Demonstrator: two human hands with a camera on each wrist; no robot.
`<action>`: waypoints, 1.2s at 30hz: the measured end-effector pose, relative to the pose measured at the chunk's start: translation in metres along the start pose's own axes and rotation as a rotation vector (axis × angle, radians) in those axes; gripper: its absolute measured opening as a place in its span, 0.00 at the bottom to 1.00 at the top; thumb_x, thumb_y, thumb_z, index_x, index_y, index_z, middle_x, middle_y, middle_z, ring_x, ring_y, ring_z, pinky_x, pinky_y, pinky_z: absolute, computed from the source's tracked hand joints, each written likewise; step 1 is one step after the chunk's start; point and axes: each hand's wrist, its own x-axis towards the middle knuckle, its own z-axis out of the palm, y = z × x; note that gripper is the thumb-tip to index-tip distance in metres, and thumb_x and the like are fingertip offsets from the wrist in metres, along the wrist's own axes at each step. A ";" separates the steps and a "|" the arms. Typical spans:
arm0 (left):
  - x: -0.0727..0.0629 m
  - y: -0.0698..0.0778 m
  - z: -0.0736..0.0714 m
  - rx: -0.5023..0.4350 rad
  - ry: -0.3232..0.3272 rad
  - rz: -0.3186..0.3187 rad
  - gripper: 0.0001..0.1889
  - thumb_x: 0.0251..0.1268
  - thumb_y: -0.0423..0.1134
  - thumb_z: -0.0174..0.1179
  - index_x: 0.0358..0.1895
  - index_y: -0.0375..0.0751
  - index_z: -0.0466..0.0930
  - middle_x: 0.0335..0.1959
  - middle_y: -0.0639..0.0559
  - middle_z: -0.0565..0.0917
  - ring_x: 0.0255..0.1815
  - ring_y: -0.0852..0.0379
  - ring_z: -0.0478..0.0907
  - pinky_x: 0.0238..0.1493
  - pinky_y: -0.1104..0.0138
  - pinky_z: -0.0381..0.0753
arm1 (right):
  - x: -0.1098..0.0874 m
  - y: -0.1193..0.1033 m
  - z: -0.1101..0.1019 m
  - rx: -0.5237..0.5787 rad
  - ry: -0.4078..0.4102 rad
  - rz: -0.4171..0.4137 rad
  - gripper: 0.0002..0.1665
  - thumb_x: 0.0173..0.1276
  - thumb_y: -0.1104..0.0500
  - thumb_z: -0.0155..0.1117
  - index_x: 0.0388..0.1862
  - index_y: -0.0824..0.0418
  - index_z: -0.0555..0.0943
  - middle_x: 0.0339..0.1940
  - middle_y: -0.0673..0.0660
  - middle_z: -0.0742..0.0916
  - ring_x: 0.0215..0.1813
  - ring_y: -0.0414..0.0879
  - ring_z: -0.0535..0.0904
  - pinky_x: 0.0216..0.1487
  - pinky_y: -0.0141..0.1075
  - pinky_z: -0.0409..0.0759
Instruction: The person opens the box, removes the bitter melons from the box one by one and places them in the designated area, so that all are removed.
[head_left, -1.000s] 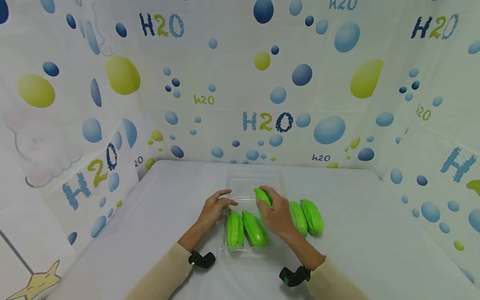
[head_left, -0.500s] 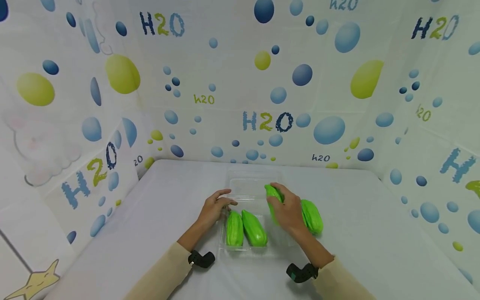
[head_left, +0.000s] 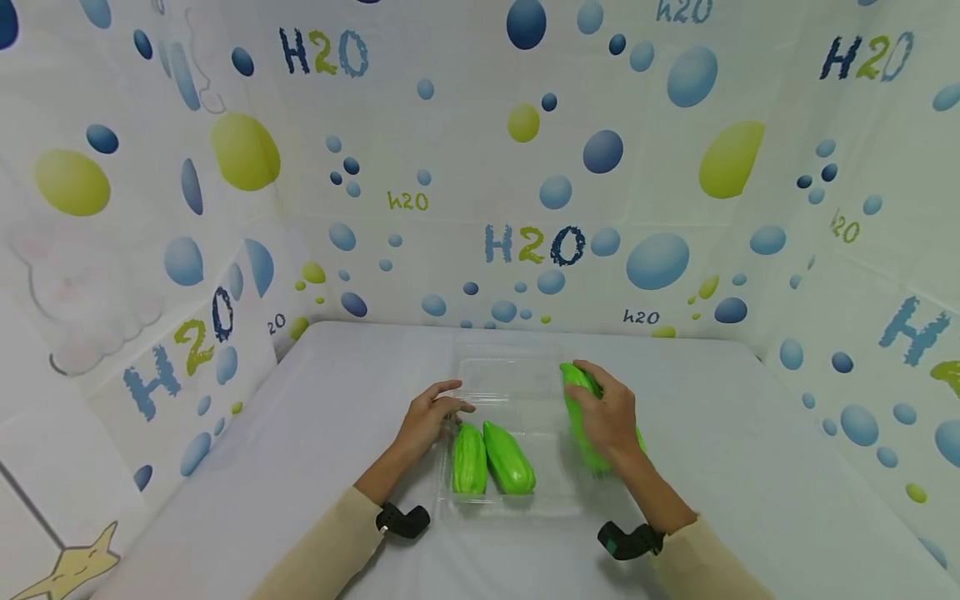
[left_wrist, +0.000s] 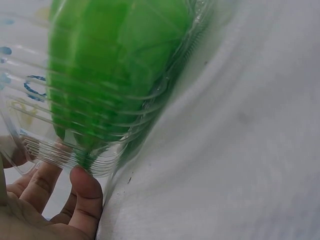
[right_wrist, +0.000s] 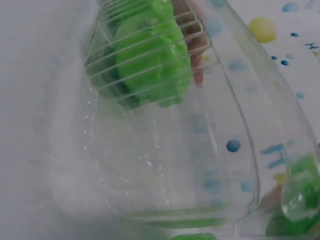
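Observation:
In the head view a clear plastic clamshell box (head_left: pixel 551 492) stands opened on the table, its lid (head_left: pixel 510 375) laid back. Two ridged green gourds (head_left: pixel 470 460) (head_left: pixel 510 460) lie side by side in its left half. My left hand (head_left: pixel 423 421) holds the box at its back left corner; in the left wrist view its fingertips (left_wrist: pixel 86 182) are on the ribbed plastic. My right hand (head_left: pixel 609 417) grips a third gourd (head_left: pixel 576 408), tilted, over the box's right edge. Through the box wall, the right wrist view shows a gourd (right_wrist: pixel 150 55) inside.
More green gourd (head_left: pixel 641 442) shows just behind my right hand, mostly covered by it. A white cloth (head_left: pixel 337 383) covers the table. Behind and at the sides stand white walls (head_left: pixel 450 150) printed with blue and yellow drops.
My right hand has moved to the right with the gourd, from above the box's middle to its right edge, covering the gourds beyond. My left hand has stayed at the corner.

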 end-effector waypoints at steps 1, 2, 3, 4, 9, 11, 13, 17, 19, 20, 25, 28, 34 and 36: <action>0.000 0.000 0.000 -0.002 0.000 0.001 0.23 0.76 0.37 0.52 0.71 0.40 0.71 0.46 0.44 0.89 0.37 0.53 0.79 0.24 0.70 0.67 | 0.000 0.002 -0.002 -0.009 -0.002 0.007 0.25 0.70 0.53 0.63 0.66 0.51 0.81 0.63 0.57 0.83 0.53 0.53 0.77 0.53 0.45 0.71; 0.000 0.000 0.000 -0.002 0.001 0.001 0.23 0.75 0.37 0.52 0.71 0.40 0.71 0.46 0.44 0.89 0.37 0.53 0.79 0.23 0.70 0.67 | 0.001 0.004 -0.004 -0.016 -0.001 0.012 0.25 0.70 0.53 0.63 0.66 0.51 0.81 0.63 0.57 0.83 0.53 0.53 0.77 0.53 0.45 0.71; 0.000 0.000 0.000 0.000 0.002 0.001 0.23 0.75 0.37 0.52 0.71 0.40 0.71 0.46 0.44 0.89 0.37 0.53 0.79 0.23 0.70 0.66 | 0.001 0.006 -0.006 -0.021 0.000 0.018 0.26 0.70 0.53 0.62 0.66 0.51 0.81 0.63 0.57 0.83 0.53 0.54 0.77 0.52 0.45 0.71; -0.001 0.000 0.000 0.001 0.004 0.000 0.23 0.75 0.37 0.52 0.71 0.41 0.72 0.46 0.44 0.89 0.37 0.53 0.79 0.23 0.70 0.66 | 0.002 0.008 -0.008 -0.026 0.001 0.024 0.26 0.70 0.53 0.62 0.66 0.51 0.80 0.63 0.57 0.83 0.53 0.54 0.77 0.52 0.45 0.72; -0.001 0.001 0.001 0.015 0.009 0.001 0.23 0.75 0.37 0.52 0.70 0.41 0.72 0.46 0.46 0.90 0.37 0.53 0.79 0.24 0.70 0.67 | 0.006 0.020 -0.022 -0.029 0.015 0.037 0.26 0.71 0.54 0.62 0.67 0.53 0.80 0.64 0.59 0.83 0.56 0.54 0.78 0.54 0.47 0.73; 0.000 0.002 0.001 0.021 0.008 0.003 0.23 0.75 0.37 0.52 0.70 0.41 0.72 0.46 0.46 0.90 0.37 0.53 0.79 0.24 0.70 0.67 | 0.007 0.025 -0.028 -0.025 0.029 0.036 0.25 0.71 0.55 0.62 0.67 0.54 0.80 0.65 0.60 0.83 0.58 0.55 0.78 0.57 0.48 0.73; 0.000 0.002 0.002 0.026 0.006 0.004 0.22 0.75 0.37 0.52 0.70 0.42 0.72 0.46 0.46 0.90 0.37 0.54 0.79 0.25 0.70 0.67 | 0.008 0.030 -0.033 -0.018 0.044 0.038 0.25 0.71 0.56 0.63 0.66 0.55 0.81 0.65 0.60 0.83 0.61 0.55 0.78 0.59 0.48 0.73; 0.000 0.003 0.001 0.032 0.004 0.005 0.22 0.76 0.37 0.52 0.70 0.43 0.72 0.46 0.46 0.90 0.38 0.54 0.79 0.25 0.70 0.67 | 0.010 0.041 -0.040 0.001 0.054 0.055 0.25 0.70 0.57 0.65 0.66 0.55 0.81 0.67 0.59 0.82 0.66 0.55 0.76 0.63 0.48 0.71; -0.001 0.002 0.001 0.026 0.004 0.005 0.22 0.76 0.37 0.51 0.70 0.42 0.72 0.46 0.46 0.90 0.38 0.53 0.79 0.25 0.70 0.66 | 0.012 0.046 -0.042 0.020 0.050 0.072 0.25 0.70 0.57 0.65 0.66 0.55 0.81 0.68 0.59 0.81 0.67 0.55 0.75 0.65 0.49 0.70; -0.001 0.002 0.000 0.023 0.003 0.006 0.22 0.76 0.37 0.51 0.71 0.42 0.72 0.46 0.45 0.89 0.38 0.53 0.79 0.24 0.70 0.66 | 0.013 0.048 -0.043 0.023 0.050 0.078 0.26 0.70 0.57 0.65 0.66 0.55 0.81 0.68 0.59 0.81 0.68 0.55 0.74 0.66 0.49 0.70; -0.003 0.001 0.001 0.010 0.014 0.002 0.22 0.77 0.37 0.51 0.71 0.41 0.72 0.47 0.42 0.89 0.40 0.49 0.79 0.23 0.69 0.64 | 0.016 0.055 -0.051 0.031 0.076 0.100 0.26 0.70 0.57 0.65 0.67 0.57 0.80 0.70 0.59 0.80 0.72 0.55 0.71 0.68 0.50 0.68; -0.003 0.001 0.001 0.015 0.018 0.002 0.22 0.77 0.37 0.52 0.71 0.40 0.72 0.46 0.43 0.89 0.40 0.49 0.79 0.24 0.69 0.65 | 0.019 0.061 -0.056 0.041 0.089 0.110 0.26 0.70 0.58 0.66 0.67 0.56 0.80 0.70 0.57 0.80 0.72 0.53 0.72 0.65 0.44 0.70; -0.002 0.001 0.001 0.023 0.008 0.009 0.22 0.77 0.36 0.51 0.71 0.39 0.71 0.45 0.45 0.90 0.38 0.53 0.79 0.23 0.70 0.64 | 0.023 0.078 -0.064 0.066 0.085 0.125 0.27 0.70 0.58 0.65 0.68 0.58 0.79 0.71 0.57 0.78 0.74 0.53 0.69 0.71 0.48 0.66; -0.001 0.000 0.001 0.019 0.005 0.010 0.22 0.77 0.37 0.51 0.71 0.40 0.71 0.45 0.45 0.90 0.38 0.53 0.79 0.23 0.70 0.64 | 0.023 0.082 -0.067 0.068 0.090 0.138 0.27 0.70 0.59 0.64 0.68 0.58 0.79 0.72 0.58 0.77 0.74 0.53 0.69 0.71 0.48 0.66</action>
